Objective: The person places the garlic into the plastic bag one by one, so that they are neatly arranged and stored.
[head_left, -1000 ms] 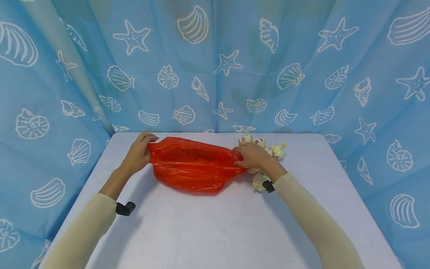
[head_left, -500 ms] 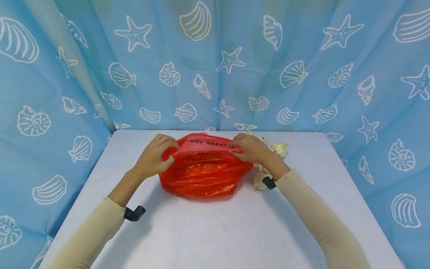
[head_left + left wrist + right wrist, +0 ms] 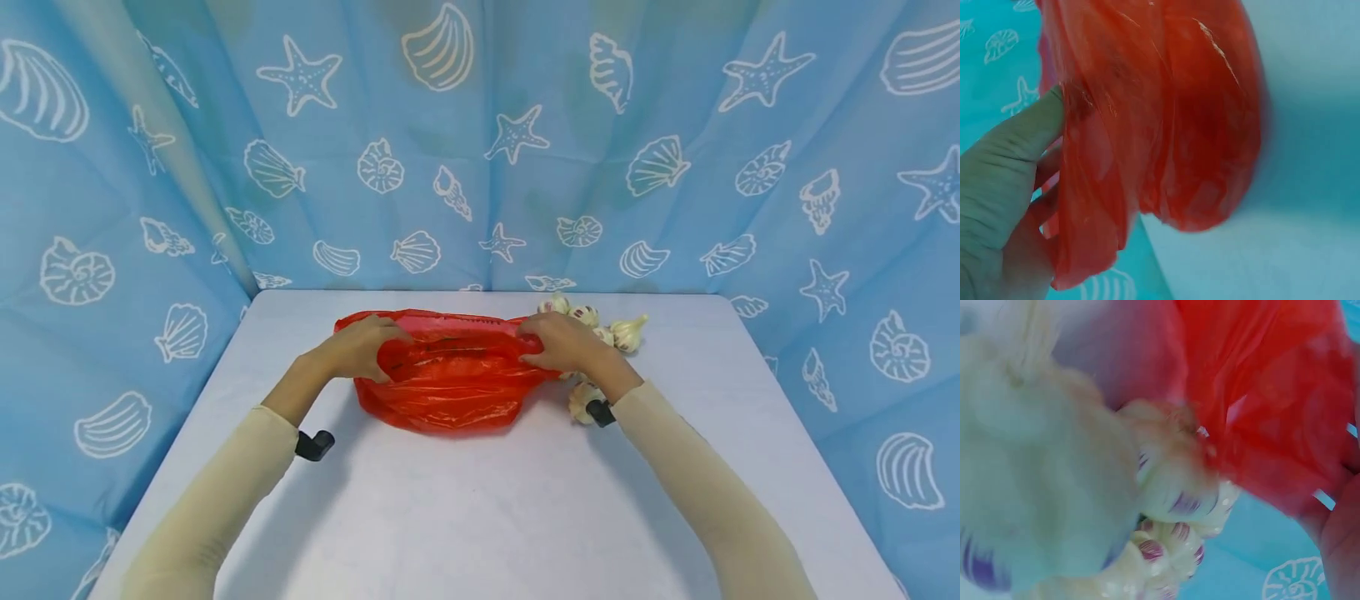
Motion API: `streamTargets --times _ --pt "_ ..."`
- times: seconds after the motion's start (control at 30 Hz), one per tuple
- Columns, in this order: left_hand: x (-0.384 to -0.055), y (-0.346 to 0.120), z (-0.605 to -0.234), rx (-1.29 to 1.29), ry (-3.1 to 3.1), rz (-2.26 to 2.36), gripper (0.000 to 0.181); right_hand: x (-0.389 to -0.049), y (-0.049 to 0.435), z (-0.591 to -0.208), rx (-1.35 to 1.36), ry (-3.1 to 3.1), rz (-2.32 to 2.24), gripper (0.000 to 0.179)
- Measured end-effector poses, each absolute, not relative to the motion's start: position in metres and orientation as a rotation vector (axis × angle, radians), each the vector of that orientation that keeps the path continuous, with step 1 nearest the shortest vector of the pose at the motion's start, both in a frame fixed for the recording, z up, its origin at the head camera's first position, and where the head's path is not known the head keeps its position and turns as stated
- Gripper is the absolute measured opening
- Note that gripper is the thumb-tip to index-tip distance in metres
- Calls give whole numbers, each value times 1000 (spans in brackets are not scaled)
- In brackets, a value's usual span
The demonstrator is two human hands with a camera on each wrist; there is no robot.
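Observation:
A red plastic bag (image 3: 442,400) with dark print lies crumpled across the back middle of the white table, its mouth facing up and back. My left hand (image 3: 358,346) holds the bag's left rim, thumb and fingers apart with the film between them. In the left wrist view the film of the bag (image 3: 1210,125) hangs over the fingers. At the right end, my right hand (image 3: 561,342) grips the rim between thumb and fingers. Garlic bulbs (image 3: 627,333) lie beside and behind that hand, partly hidden. One garlic bulb (image 3: 1041,462) looms close in the right wrist view.
The white table (image 3: 480,517) ends at a blue curtain (image 3: 525,200) printed with seashells and starfish, which surrounds it at the back and sides. Another garlic bulb (image 3: 582,402) lies under the right wrist, near its black wrist camera (image 3: 600,413).
My left hand moved right from the bag's far left end, rose, then lowered a little. The bag's mouth lifted, showing printed letters, then sagged and spread left. My right hand stayed nearly in place.

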State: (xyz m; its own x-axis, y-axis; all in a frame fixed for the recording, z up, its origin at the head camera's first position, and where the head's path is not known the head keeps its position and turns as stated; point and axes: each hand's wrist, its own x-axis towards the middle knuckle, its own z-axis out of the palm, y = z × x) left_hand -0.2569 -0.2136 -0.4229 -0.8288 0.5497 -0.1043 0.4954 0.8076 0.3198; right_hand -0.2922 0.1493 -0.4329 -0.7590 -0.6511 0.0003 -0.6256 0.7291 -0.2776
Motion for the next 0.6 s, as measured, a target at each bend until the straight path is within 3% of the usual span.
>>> streamTargets --times 0.13,0.27,0.6 --pt "-260 -224 -431 748 2748 630 90 -293 154 -438 -904 2851 -394 58" --pt "-264 -233 -439 733 2689 925 102 -294 156 -440 -829 2852 -396 72" --pt "-257 -252 -481 542 2646 1219 102 -290 155 -447 -848 2780 -551 82"
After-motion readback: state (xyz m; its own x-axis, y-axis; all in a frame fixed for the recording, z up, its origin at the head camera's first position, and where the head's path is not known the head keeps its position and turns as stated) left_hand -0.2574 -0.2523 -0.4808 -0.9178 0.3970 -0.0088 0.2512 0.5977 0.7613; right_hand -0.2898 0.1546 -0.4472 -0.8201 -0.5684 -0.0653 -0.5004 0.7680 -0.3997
